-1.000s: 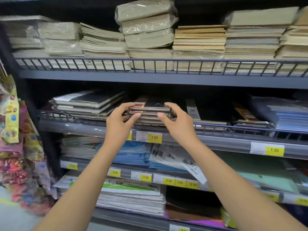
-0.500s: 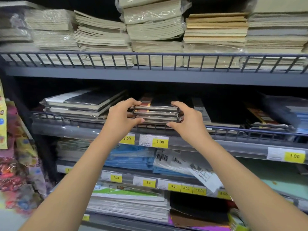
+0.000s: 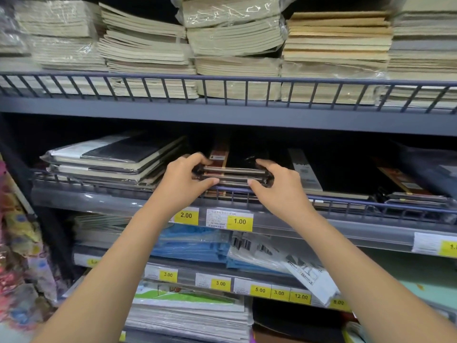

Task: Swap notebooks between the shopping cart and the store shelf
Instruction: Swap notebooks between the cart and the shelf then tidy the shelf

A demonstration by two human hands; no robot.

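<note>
A small stack of dark, plastic-wrapped notebooks lies on the middle store shelf, just behind its low wire rail. My left hand grips the stack's left end, thumb under and fingers over. My right hand grips the right end the same way. Both forearms reach up from the bottom of the view. The shopping cart is out of sight.
Larger wrapped notebooks lie to the left on the same shelf, more dark ones to the right. Piles of pale exercise books fill the top shelf. Blue packs and yellow price tags sit below. Colourful hanging goods flank the left.
The view has come closer to the shelf. Both hands have stayed on the ends of the notebook stack, which has sunk lower toward the shelf behind the rail.
</note>
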